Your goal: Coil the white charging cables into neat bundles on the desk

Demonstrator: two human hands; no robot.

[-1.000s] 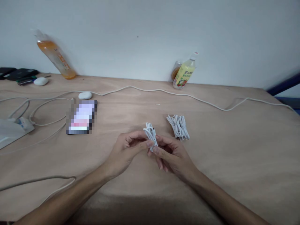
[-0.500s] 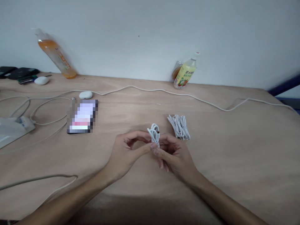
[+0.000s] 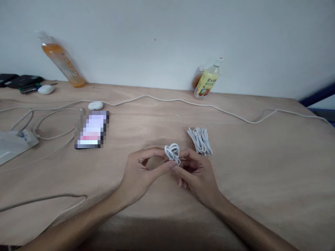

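A coiled white cable (image 3: 172,152) is pinched between my two hands above the table, its loops sticking up past the fingertips. My left hand (image 3: 143,170) grips it from the left with thumb and forefinger. From the other side my right hand (image 3: 197,172) holds its base, thumb tip close to the left thumb. The fingers hide the cable's lower part. Just beyond my right hand, bundled white cables (image 3: 200,141) lie on the table.
A phone (image 3: 91,129) and a white earbud case (image 3: 95,105) lie to the left. One long white cord (image 3: 180,100) crosses the wooden table (image 3: 261,167). An orange drink bottle (image 3: 62,64) and a yellow-labelled bottle (image 3: 208,80) lean at the wall. A power strip (image 3: 15,146) sits at far left.
The coiled cable has turned and tipped in my fingers, so its loops sit a little lower and rounder. The dark connector end seen before is no longer clear. Both hands stay nearly in place.
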